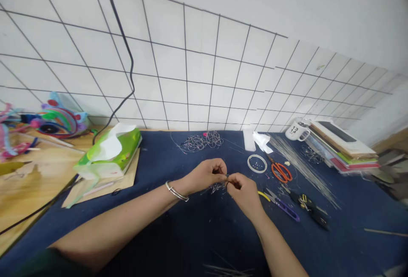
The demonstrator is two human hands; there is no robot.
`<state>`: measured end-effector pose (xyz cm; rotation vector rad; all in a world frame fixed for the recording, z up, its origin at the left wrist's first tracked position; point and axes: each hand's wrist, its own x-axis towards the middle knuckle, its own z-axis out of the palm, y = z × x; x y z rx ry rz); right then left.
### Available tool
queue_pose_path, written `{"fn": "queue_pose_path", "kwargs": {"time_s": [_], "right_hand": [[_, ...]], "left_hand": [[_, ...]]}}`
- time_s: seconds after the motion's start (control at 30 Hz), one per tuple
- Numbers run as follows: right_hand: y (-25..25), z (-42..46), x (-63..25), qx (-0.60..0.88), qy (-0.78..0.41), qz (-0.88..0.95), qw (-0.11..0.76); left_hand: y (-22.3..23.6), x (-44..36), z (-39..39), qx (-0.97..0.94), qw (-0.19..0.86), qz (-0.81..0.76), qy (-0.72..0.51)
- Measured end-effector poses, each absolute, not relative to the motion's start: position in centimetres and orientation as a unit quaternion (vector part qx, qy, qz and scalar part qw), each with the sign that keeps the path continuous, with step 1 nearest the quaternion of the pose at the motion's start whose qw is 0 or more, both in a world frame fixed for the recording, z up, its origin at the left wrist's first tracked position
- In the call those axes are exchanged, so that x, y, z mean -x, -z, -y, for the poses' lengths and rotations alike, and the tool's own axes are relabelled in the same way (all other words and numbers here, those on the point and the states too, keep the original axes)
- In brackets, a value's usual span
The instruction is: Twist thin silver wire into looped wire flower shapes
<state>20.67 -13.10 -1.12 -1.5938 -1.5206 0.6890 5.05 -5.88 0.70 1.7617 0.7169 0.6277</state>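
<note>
My left hand (208, 176) and my right hand (242, 190) meet at the middle of the dark blue cloth (153, 226), fingertips nearly touching. Both are closed in a pinch on a small piece of thin wire (227, 179), mostly covered by the fingers. Just below the fingertips is a small tangle of silvery wire (216, 188). Beside my right hand lie purple-handled scissors (285, 209) and a yellow-handled tool (264, 196), partly hidden by that hand.
At the back lie tangled wire bundles (204, 141). Rightward are a white ring dish (257, 163), orange-handled scissors (281, 172), straight wires (306, 171), black-handled pliers (314, 213), a mug (296, 131) and stacked books (344, 145). A green tissue pack (110, 154) stands left.
</note>
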Motion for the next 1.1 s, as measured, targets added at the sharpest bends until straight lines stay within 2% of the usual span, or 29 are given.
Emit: {"fn": "queue_pose_path", "kwargs": {"time_s": [0.1,0.3,0.57,0.77,1.1], "right_hand": [[0.9,13.1,-21.1,0.612,-0.288,0.606,0.420],[0.9,12.5,-22.4,0.571,-0.433,0.524,0.459],[1.3,12.2,-23.2,0.530,-0.474,0.513,0.481],[1.4,12.2,-23.3,0.536,-0.453,0.549,0.454],[1.4,12.6,-21.8,0.570,-0.296,0.636,0.429]], "left_hand": [[-0.8,-5.0,5.7,-0.731,0.558,-0.288,-0.267],[-0.8,-4.4,4.5,-0.728,0.555,-0.297,-0.274],[-1.8,-3.6,4.0,-0.779,0.496,-0.289,-0.253],[-2.7,-3.3,4.5,-0.827,0.429,-0.280,-0.231],[-2.3,-4.3,6.3,-0.857,0.378,-0.275,-0.216]]}}
